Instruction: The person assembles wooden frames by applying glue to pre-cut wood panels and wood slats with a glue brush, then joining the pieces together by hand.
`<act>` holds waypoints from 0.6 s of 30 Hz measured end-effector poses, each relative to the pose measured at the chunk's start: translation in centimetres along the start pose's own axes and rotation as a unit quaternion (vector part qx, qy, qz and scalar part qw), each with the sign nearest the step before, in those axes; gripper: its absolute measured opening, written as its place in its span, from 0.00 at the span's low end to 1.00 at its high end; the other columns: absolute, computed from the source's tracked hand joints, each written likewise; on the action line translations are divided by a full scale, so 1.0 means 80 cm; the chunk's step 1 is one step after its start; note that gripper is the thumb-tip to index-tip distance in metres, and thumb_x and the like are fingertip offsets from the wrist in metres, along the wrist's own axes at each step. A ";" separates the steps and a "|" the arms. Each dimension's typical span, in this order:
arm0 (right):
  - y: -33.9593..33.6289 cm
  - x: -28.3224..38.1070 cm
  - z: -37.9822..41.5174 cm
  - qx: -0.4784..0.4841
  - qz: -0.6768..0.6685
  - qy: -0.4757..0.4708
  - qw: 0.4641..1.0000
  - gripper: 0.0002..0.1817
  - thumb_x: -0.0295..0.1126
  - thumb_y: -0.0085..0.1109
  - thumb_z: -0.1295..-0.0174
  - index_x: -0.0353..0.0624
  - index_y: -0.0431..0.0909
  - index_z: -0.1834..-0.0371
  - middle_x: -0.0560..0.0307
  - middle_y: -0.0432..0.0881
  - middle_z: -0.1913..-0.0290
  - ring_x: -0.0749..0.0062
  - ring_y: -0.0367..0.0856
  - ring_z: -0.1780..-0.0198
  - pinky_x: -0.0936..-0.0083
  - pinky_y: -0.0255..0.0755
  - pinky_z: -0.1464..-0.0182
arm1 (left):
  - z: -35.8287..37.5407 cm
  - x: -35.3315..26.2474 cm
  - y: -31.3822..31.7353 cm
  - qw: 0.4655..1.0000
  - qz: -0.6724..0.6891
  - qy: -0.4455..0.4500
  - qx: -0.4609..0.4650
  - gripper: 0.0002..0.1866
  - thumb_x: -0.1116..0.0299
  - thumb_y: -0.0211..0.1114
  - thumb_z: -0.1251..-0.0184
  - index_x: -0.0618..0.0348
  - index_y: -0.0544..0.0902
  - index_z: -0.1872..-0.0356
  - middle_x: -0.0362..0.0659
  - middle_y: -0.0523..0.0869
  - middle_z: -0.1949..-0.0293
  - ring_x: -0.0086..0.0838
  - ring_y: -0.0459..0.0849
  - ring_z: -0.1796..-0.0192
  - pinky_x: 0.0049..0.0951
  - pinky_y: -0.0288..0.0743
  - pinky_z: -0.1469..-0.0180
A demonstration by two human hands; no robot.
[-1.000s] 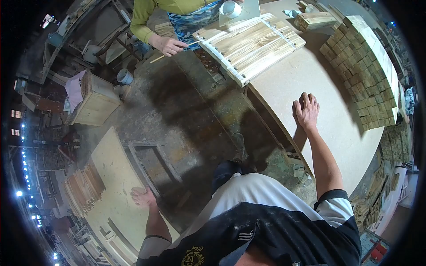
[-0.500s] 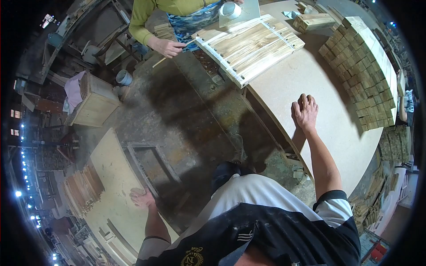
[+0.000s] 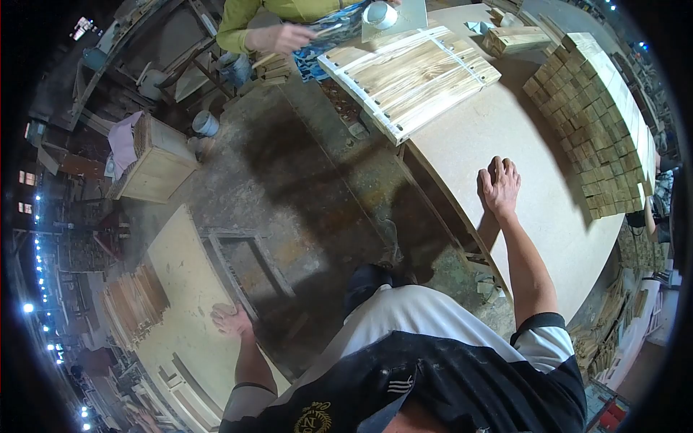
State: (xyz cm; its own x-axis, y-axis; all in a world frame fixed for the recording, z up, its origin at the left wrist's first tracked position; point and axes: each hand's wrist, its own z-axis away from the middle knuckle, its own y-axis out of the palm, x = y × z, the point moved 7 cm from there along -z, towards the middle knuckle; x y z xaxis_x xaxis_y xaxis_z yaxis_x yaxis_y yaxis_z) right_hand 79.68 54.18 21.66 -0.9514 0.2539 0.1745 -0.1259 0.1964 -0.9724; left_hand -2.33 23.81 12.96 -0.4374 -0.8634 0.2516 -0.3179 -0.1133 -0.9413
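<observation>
My right hand (image 3: 501, 186) rests on the pale tabletop (image 3: 462, 159) at the right, fingers spread and bent a little, with nothing in it. On the left worktable (image 3: 184, 274), my left hand (image 3: 232, 320) lies near the edge, fingers stretched out and empty. Beyond my right hand, a slatted wooden panel (image 3: 411, 79) with dark spots along its near edge lies on the tabletop. Across from me a person in a yellow-green top holds a thin stick (image 3: 328, 32) in one hand (image 3: 281, 37). A white container (image 3: 380, 16) on a flat board is beside that person.
Wooden blocks are stacked in a tall pile (image 3: 585, 130) on the right tabletop. Thin wooden strips (image 3: 135, 307) lie on the left worktable. A wooden cabinet (image 3: 155, 166) and a bucket (image 3: 206, 123) stand on the floor at the left.
The other person's hand with the stick has risen and moved right, away from the panel's corner, and is blurred. Both my hands stay in place; the view has shifted slightly.
</observation>
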 end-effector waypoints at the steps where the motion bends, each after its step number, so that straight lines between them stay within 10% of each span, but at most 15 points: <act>1: 0.000 0.001 0.000 0.001 -0.003 -0.001 1.000 0.33 0.52 0.52 0.32 0.43 0.68 0.31 0.38 0.67 0.30 0.44 0.61 0.25 0.46 0.53 0.26 | -0.001 0.001 0.002 1.000 -0.001 0.000 -0.005 0.49 0.39 0.71 0.48 0.49 0.67 0.25 0.51 0.69 0.26 0.46 0.67 0.25 0.53 0.67 0.33; 18: 0.001 0.001 -0.005 -0.005 -0.002 -0.002 1.000 0.34 0.53 0.51 0.32 0.42 0.68 0.31 0.38 0.67 0.30 0.43 0.60 0.25 0.45 0.52 0.26 | -0.001 0.001 0.000 0.999 -0.026 -0.012 0.026 0.49 0.36 0.68 0.45 0.47 0.64 0.23 0.48 0.67 0.25 0.41 0.66 0.24 0.52 0.66 0.31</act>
State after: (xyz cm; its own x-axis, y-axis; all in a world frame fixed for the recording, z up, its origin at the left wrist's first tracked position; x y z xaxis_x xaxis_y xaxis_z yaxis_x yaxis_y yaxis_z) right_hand 79.68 54.60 21.70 -0.9519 0.2501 0.1773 -0.1266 0.2058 -0.9704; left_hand -2.40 23.79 12.97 -0.4005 -0.8670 0.2965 -0.2948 -0.1845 -0.9376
